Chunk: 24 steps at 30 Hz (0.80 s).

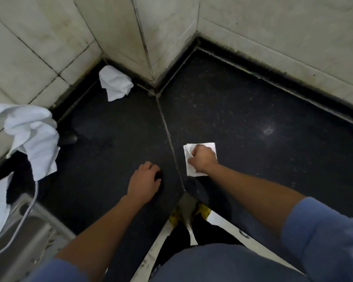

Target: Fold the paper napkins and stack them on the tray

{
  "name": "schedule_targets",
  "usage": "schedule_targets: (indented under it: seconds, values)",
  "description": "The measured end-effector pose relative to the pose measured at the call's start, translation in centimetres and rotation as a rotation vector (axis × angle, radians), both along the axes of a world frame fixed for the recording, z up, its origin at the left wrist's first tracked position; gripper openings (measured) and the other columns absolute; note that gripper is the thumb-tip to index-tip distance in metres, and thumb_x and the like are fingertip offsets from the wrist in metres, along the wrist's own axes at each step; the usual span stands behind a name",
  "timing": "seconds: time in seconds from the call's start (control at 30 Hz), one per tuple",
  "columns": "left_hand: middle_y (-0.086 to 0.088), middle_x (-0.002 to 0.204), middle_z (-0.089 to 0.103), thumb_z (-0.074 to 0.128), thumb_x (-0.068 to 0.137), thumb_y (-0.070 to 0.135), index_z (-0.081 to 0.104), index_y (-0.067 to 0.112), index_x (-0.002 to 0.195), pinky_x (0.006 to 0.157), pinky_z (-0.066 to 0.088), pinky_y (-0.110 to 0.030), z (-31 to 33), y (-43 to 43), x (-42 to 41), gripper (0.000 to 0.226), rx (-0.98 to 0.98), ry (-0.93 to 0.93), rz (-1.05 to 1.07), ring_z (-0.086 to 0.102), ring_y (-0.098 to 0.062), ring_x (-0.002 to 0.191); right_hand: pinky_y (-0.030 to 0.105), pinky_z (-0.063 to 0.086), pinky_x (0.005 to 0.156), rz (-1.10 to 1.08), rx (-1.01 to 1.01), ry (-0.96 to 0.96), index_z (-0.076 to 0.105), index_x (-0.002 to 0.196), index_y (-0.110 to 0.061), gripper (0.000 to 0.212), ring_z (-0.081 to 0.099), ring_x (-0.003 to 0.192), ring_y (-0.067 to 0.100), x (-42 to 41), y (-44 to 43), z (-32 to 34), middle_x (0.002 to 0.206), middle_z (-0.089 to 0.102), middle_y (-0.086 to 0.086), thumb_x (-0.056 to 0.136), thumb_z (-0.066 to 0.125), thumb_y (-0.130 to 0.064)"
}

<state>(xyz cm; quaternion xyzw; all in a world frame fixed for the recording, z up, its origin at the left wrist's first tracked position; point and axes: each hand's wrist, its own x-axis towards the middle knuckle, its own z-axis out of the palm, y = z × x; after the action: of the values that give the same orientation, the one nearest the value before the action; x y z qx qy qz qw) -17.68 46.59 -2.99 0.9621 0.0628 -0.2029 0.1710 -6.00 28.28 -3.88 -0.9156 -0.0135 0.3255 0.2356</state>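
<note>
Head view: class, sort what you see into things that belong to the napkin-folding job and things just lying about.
Belongs to the job: paper napkin, gripped by the right hand; left hand, resting on the dark counter.
Lying about: crumpled white cloth in the corner; draped white cloth at left; white cable.

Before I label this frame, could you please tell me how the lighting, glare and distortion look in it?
Head view: dim, even light; the dark counter shows one small glare ring beyond the napkin that the right hand grips; the white cloth at the left edge looks nearly washed out; the tile joints bow slightly from the wide lens; the blue sleeves are soft.
</note>
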Motion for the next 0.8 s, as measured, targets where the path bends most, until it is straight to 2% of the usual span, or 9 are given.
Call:
schedule_targets:
  seconds: [0.07, 0.2, 0.27, 0.37, 0.4, 0.47, 0.57, 0.67, 0.8]
  values:
    - [-0.003, 0.123, 0.049, 0.059, 0.090, 0.028, 0.054, 0.017, 0.125, 0.095, 0.045, -0.036, 0.0, 0.4, -0.4, 0.038, -0.013, 0.015, 0.007, 0.048, -0.021, 0.113, 0.027, 0.040, 0.067, -0.002, -0.015, -0.011, 0.058, 0.088, -0.011, 0.011, 0.062, 0.094, 0.026, -0.1, 0.3, -0.8, 0.088, 0.063, 0.006, 0.083, 0.062, -0.020]
    - [-0.003, 0.124, 0.048, 0.057, 0.091, 0.028, 0.053, 0.017, 0.126, 0.094, 0.044, -0.034, -0.1, 0.1, -0.1, 0.037, -0.019, 0.012, -0.010, 0.047, -0.021, 0.113, 0.026, 0.045, 0.078, -0.023, 0.099, 0.043, 0.064, 0.107, -0.013, 0.038, 0.061, 0.097, 0.019, -0.3, -0.1, -1.1, 0.098, 0.066, 0.001, 0.079, 0.075, -0.036]
    - [-0.003, 0.126, 0.046, 0.056, 0.092, 0.028, 0.053, 0.017, 0.127, 0.094, 0.043, -0.032, 0.0, -0.8, 0.7, 0.036, -0.028, -0.016, -0.044, 0.046, -0.020, 0.114, 0.026, 0.047, 0.075, -0.005, 0.164, 0.023, 0.065, 0.104, -0.014, 0.031, 0.065, 0.090, 0.018, -0.5, -1.6, -0.7, 0.094, 0.067, 0.000, 0.082, 0.072, -0.034]
    - [-0.004, 0.140, 0.039, 0.051, 0.094, 0.028, 0.050, 0.017, 0.130, 0.100, 0.040, -0.033, 0.0, -3.2, 2.7, 0.038, -0.011, -0.097, -0.152, 0.040, -0.021, 0.124, 0.033, 0.051, 0.080, 0.228, 0.055, -0.338, 0.065, 0.110, -0.012, 0.022, 0.062, 0.099, 0.024, -0.6, -5.2, -0.3, 0.109, 0.065, 0.006, 0.091, 0.060, -0.022]
    - [-0.005, 0.146, 0.034, 0.050, 0.095, 0.028, 0.048, 0.018, 0.133, 0.104, 0.038, -0.035, 0.0, -4.3, 3.5, 0.040, -0.001, -0.117, -0.196, 0.035, -0.022, 0.131, 0.038, 0.050, 0.087, 0.328, 0.006, -0.437, 0.062, 0.118, -0.012, 0.029, 0.056, 0.111, 0.026, -0.6, -6.3, -0.4, 0.122, 0.059, 0.008, 0.092, 0.057, -0.020]
    - [-0.007, 0.155, 0.020, 0.048, 0.096, 0.028, 0.039, 0.017, 0.140, 0.110, 0.031, -0.038, -0.2, -6.3, 5.2, 0.046, 0.036, -0.119, -0.293, 0.020, -0.024, 0.141, 0.045, 0.039, 0.105, 0.513, -0.103, -0.427, 0.044, 0.140, -0.013, 0.048, 0.032, 0.138, 0.027, -0.6, -7.6, -0.4, 0.150, 0.035, 0.009, 0.095, 0.052, -0.027]
    - [-0.007, 0.160, -0.001, 0.046, 0.097, 0.035, 0.020, 0.016, 0.149, 0.115, 0.021, -0.040, -1.3, -7.6, 6.8, 0.061, 0.123, -0.023, -0.410, 0.001, -0.023, 0.147, 0.047, 0.019, 0.115, 0.705, -0.255, -0.290, 0.006, 0.153, -0.014, 0.069, -0.005, 0.148, 0.021, -0.7, -8.6, -1.5, 0.161, -0.008, 0.005, 0.099, 0.034, -0.046]
    - [-0.004, 0.159, -0.014, 0.039, 0.098, 0.042, 0.007, 0.013, 0.152, 0.118, 0.016, -0.043, -2.6, -6.6, 6.8, 0.069, 0.214, 0.041, -0.473, -0.008, -0.022, 0.147, 0.050, 0.010, 0.118, 0.762, -0.315, -0.293, -0.005, 0.153, -0.014, 0.073, -0.013, 0.148, 0.020, -0.7, -9.7, -2.6, 0.159, -0.018, 0.005, 0.099, 0.022, -0.055]
    - [-0.003, 0.159, -0.017, 0.033, 0.100, 0.044, 0.003, 0.013, 0.152, 0.119, 0.013, -0.044, -2.7, -6.1, 6.3, 0.068, 0.219, 0.046, -0.484, -0.010, -0.023, 0.146, 0.052, 0.006, 0.118, 0.818, -0.330, -0.291, -0.003, 0.153, -0.014, 0.075, -0.014, 0.147, 0.023, 0.0, -10.3, -2.6, 0.160, -0.016, 0.005, 0.098, 0.024, -0.057]
